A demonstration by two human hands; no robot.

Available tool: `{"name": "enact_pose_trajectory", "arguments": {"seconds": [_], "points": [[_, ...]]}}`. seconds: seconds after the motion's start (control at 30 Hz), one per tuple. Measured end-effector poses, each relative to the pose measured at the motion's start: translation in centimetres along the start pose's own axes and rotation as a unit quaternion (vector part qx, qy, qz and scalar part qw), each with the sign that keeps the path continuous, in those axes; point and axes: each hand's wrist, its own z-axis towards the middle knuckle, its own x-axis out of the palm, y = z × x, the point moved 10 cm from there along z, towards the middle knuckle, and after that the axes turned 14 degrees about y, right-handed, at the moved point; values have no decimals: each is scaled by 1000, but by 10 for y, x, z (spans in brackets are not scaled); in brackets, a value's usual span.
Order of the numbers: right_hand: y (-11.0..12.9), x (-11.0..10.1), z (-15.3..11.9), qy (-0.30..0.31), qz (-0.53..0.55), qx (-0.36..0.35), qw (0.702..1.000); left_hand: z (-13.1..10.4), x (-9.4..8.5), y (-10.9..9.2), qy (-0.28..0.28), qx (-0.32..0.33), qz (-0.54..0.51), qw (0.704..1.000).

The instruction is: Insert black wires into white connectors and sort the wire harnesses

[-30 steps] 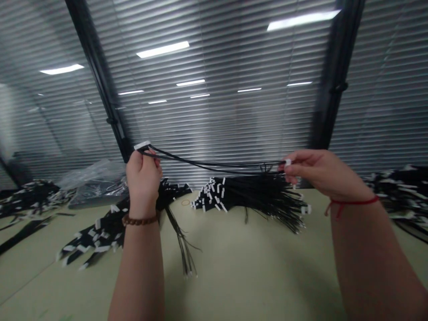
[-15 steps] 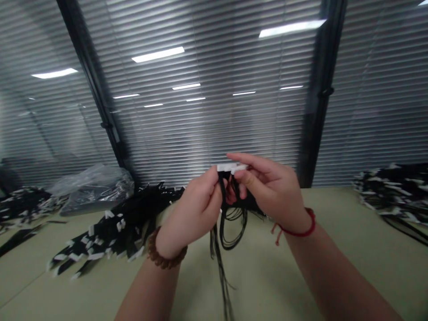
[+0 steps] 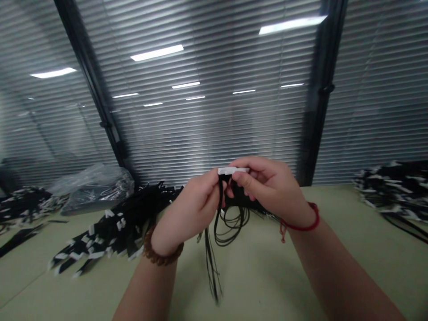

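Above the table my left hand is closed, its thumb and forefinger pinching the left end of a small white connector. Black wires run down from that connector. From the other side my right hand grips the connector's right part between thumb and index finger, its other fingers curled beneath. Whether the white part is one piece or two pressed together I cannot tell. Below the hands a black loop of wire hangs, and thin loose wire ends trail down.
A heap of black cables with white ends lies to the left, with a clear plastic bag behind it. More such cables sit at the far left and at the right. Window blinds rise behind the pale table.
My right hand's index finger has bent down onto the white connector, and the white parts now line up in one strip. The hanging wires have swung left.
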Motion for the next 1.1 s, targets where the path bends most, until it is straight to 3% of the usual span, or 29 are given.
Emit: {"name": "enact_pose_trajectory", "arguments": {"seconds": [0.13, 0.27, 0.43, 0.67, 0.9, 1.1], "points": [[-1, -2, 2, 16, 66, -2, 998, 2, 4, 4, -5, -6, -79, 997], [-2, -10, -1, 6, 86, 5, 996, 7, 9, 10, -49, -18, -139, 989], [-15, -25, -3, -37, 103, 39, 993, 10, 33, 32, -43, -76, -236, 968], [-35, -26, 3, -86, 182, 46, 978, -36, 60, 64, 3, -180, -232, 956], [-26, -57, -10, -192, 260, -14, 946, -63, 78, 43, 25, -213, -221, 951], [-38, -85, -22, -231, 328, 17, 916, -85, 120, 16, 70, -241, -315, 915]]}}
